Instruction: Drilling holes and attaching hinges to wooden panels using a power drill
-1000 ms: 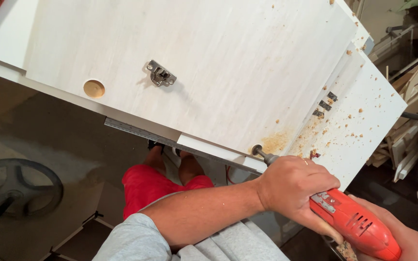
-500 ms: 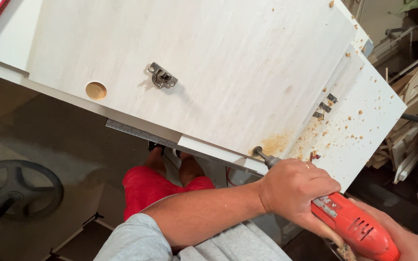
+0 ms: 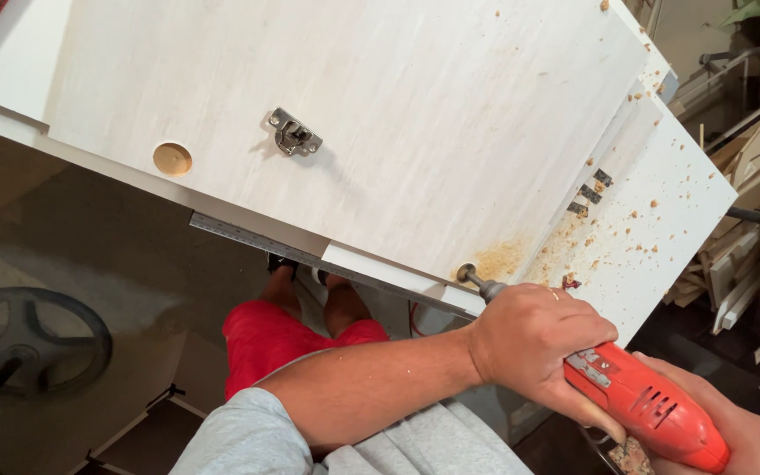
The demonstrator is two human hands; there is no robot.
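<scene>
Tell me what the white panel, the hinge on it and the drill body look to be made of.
White panel: likely laminated wood board, matt pale grain, tan sawdust by the hole. Hinge: shiny silver metal, probably plated steel. Drill, gripped by both hands, left and right: glossy red moulded plastic with vent slots.

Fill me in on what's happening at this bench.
A person is boring into a white wooden panel with a red power drill. The left hand wraps the drill's front; the right hand holds its rear. The bit meets the panel near its lower edge, with sawdust around it. Further along the panel sit a finished round hole and a metal hinge. A steel ruler lies along the edge.
</scene>
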